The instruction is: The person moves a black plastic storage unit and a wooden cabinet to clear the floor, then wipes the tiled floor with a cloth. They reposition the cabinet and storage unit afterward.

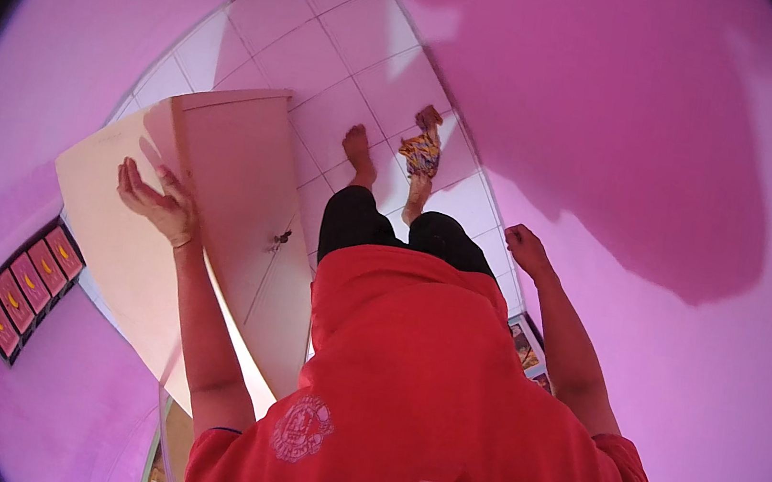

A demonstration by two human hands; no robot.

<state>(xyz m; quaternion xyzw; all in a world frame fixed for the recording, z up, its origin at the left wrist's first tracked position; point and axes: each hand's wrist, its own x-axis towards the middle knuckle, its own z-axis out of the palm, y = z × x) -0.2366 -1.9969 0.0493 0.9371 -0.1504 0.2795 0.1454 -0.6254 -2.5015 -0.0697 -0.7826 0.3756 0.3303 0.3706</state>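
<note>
My left hand (157, 203) is raised over the pale top of a cabinet (127, 151), its fingers stretched out and holding nothing. Whether it touches the top I cannot tell. On the other side, my right hand (525, 248) hangs beside the pink wall with its fingers curled in, and no object shows in it. A crumpled yellow and dark patterned cloth (421, 155) lies across my right foot, with the toes beyond it. My bare left foot (357, 146) stands on the tiles.
The cabinet's front has a small lock or knob (281, 238) and stands close on my left. Pale floor tiles (330, 70) run ahead between pink walls (677, 229). A dark rack with pinkish panels (31, 289) is at far left. Printed pictures (524, 347) show beside my right hip.
</note>
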